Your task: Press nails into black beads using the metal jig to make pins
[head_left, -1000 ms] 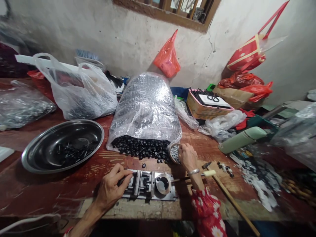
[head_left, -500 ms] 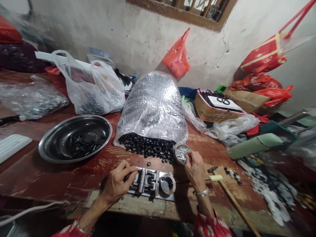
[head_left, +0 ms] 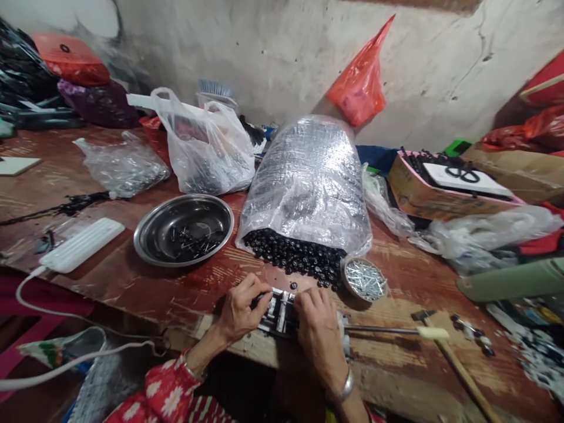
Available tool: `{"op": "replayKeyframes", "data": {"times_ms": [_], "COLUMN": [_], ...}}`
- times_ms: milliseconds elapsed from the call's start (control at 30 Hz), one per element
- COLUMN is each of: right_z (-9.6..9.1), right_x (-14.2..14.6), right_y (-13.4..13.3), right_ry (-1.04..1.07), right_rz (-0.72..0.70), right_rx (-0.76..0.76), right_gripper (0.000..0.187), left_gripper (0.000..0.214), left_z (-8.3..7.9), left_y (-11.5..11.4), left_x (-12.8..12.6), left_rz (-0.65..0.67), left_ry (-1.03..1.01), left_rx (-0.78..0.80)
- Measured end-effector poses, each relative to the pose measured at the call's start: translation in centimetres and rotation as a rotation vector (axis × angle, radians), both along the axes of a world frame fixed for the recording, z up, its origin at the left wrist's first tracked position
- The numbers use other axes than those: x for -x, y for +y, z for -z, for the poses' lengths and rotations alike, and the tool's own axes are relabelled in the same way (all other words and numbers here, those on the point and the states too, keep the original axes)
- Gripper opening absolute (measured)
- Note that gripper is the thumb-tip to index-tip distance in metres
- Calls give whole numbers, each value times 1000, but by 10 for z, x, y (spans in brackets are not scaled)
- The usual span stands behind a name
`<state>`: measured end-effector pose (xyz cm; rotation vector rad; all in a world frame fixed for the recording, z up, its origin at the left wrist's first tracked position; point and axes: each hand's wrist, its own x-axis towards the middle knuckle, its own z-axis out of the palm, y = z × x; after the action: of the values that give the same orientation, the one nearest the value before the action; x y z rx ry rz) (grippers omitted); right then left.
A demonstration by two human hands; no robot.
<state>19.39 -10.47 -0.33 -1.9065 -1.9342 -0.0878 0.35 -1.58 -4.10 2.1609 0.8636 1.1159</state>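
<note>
Working together, the left hand [head_left: 241,311] and right hand [head_left: 319,333] are touching a slotted steel jig [head_left: 278,314] between them on the wooden bench [head_left: 176,296]; whether they're clamped on it is hard to tell.

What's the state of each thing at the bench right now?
Left hand, fingers on the metal jig.
Right hand, on the metal jig, beside the left hand.
Metal jig, mostly covered by both hands.
Clear plastic bag, full, open end spilling black round parts.
Steel bowl, upright, a few black pins inside.
Round tin, upright, filled with nails.
</note>
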Motion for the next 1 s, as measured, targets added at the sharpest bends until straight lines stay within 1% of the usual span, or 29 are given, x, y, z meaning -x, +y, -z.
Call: {"op": "replayKeyframes", "data": {"times_ms": [100, 300, 500, 600, 700, 800, 867, 933, 1000], "right_z": [2, -2, -1, -1, -4, -8, -9, -6, 1], "right_x": [3, 4, 16, 19, 17, 1, -24, -59, -96], "right_y": [0, -8, -19, -21, -24, -30, -39, -51, -65], "right_ry": [-15, 85, 61, 63, 111, 123, 88, 6, -190], "right_rz": [-1, 1, -20, -14, -29, -29, 18, 119, 267], "right_rx": [5, -40, -21, -39, -91, -191, -233, -238, -224], "right_gripper": [17, 19, 20, 21, 17, 15, 14, 19, 25], "left_gripper": [16, 16, 16, 16, 16, 16, 17, 18, 18], "left_z": [0, 0, -2, -3, -2, -1, 0, 1, 0], "left_y": [1, 0, -1, -1, -1, -1, -1, -1, -1], "left_x": [0, 1, 1, 2, 3, 4, 4, 5, 5], "left_rz": [6, -2, 1, 5, 14, 13, 4, -7, -19], "left_ry": [-2, 13, 2, 0, -11, -26, -25, -12, 12], "left_rx": [3, 4, 1, 3, 1, -11, -20, -37, -78]}}
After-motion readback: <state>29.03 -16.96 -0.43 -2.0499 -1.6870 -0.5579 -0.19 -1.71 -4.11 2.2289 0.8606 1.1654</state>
